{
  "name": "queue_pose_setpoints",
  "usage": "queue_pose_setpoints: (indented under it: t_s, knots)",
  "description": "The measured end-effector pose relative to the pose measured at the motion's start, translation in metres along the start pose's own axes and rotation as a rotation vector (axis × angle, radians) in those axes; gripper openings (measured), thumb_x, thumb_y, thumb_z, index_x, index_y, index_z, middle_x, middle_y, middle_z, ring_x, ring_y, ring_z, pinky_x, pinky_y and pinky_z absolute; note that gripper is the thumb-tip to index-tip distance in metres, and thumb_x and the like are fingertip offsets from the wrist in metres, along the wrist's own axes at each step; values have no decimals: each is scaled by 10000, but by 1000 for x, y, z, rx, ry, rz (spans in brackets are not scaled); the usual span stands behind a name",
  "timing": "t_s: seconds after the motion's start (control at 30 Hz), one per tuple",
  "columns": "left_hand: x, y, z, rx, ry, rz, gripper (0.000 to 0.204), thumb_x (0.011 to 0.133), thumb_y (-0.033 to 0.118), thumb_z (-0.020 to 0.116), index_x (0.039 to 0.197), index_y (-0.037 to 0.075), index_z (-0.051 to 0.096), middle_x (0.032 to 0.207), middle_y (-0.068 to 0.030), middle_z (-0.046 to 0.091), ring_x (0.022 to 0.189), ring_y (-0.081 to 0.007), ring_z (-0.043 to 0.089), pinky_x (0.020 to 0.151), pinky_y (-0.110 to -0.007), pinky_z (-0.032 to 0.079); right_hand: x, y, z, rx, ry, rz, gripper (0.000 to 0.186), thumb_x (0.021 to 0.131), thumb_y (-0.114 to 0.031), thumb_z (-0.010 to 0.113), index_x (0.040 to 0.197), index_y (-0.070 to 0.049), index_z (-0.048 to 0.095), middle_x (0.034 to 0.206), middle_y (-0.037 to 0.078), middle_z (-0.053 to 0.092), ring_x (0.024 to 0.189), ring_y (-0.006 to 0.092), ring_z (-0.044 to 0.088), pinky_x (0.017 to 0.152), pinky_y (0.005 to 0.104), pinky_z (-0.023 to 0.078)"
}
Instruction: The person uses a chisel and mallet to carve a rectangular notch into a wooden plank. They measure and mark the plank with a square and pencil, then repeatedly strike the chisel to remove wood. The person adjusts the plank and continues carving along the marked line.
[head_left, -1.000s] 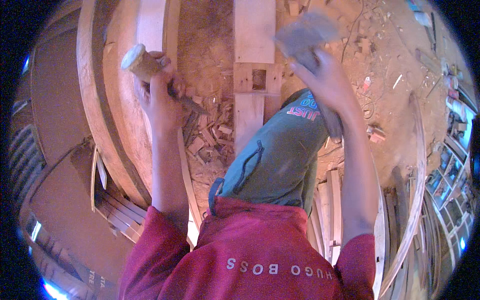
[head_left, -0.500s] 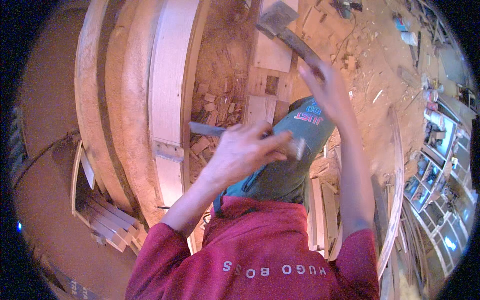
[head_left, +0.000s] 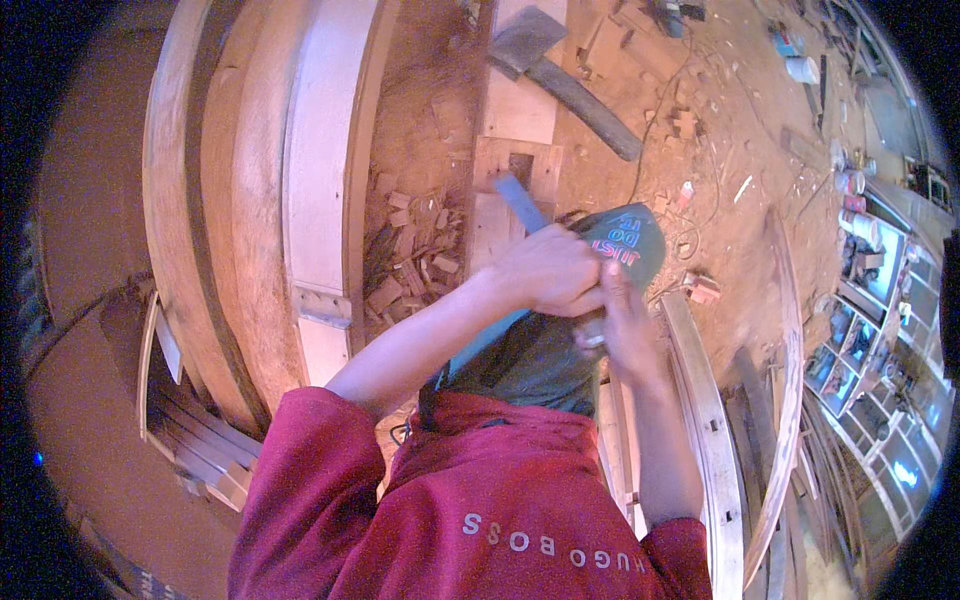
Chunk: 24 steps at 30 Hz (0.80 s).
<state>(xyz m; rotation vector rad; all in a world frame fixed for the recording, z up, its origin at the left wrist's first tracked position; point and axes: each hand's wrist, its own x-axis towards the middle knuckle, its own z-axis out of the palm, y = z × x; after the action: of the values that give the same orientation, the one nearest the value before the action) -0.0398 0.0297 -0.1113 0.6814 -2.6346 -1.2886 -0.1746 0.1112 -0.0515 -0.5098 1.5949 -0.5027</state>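
Observation:
My left hand [head_left: 560,272] is closed around a chisel whose flat blade [head_left: 520,203] points up-left over a plank with a rectangular cutout [head_left: 540,150]. Close against it, my right hand [head_left: 625,325] is curled at the chisel's handle end, which is mostly hidden by fingers. Both hands are above my dark-trousered leg [head_left: 540,360]. Farther forward, a hatchet [head_left: 525,45] with a dark handle lies across the plank, out of my hands.
Long boards [head_left: 320,150] run along my left beside wood offcuts [head_left: 410,250]. Curved strips [head_left: 785,420] and planks [head_left: 695,400] lie at my right. A cable [head_left: 645,150] crosses the dirt floor. Containers [head_left: 855,200] and a gridded frame [head_left: 870,330] stand at the far right.
My right hand has let go of the hatchet and come down to my left hand. My left hand with the chisel has moved right, its blade now angled more steeply forward.

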Motion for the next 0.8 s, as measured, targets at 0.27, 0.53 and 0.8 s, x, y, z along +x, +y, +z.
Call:
queue_pose_setpoints:
  t_s: [0.27, 0.53, 0.8]
  knots:
    - [-59, -23, 22, -132, 500, 66, 238, 821, 240, 578, 796, 6, 610, 833, -191, 607, 815, -386, 595, 780, -469, 492, -16, 37, 70, 491, -24, 62, 426, 1037, -469, 403, 1278, -126, 478, 720, 25, 539, 505, 130, 544, 372, 277, 423]
    - [-115, 8, 35, -826, 739, -823, 368, 976, 306, 557, 1202, 15, 540, 1065, -113, 609, 1027, -191, 561, 880, -335, 466, -2, 65, 134, 398, 85, -166, 499, 1047, -242, 426, 1517, -101, 334, 1065, 79, 620, 703, 91, 546, 555, 247, 480]
    - [-116, 26, 31, -1433, 626, -1018, 332, 1016, 358, 504, 1076, 60, 637, 874, -45, 631, 771, -128, 590, 672, -304, 494, 13, 86, 150, 342, 161, -247, 507, 1040, -242, 410, 1505, -51, 348, 1384, 160, 529, 1135, 213, 546, 940, 297, 446]
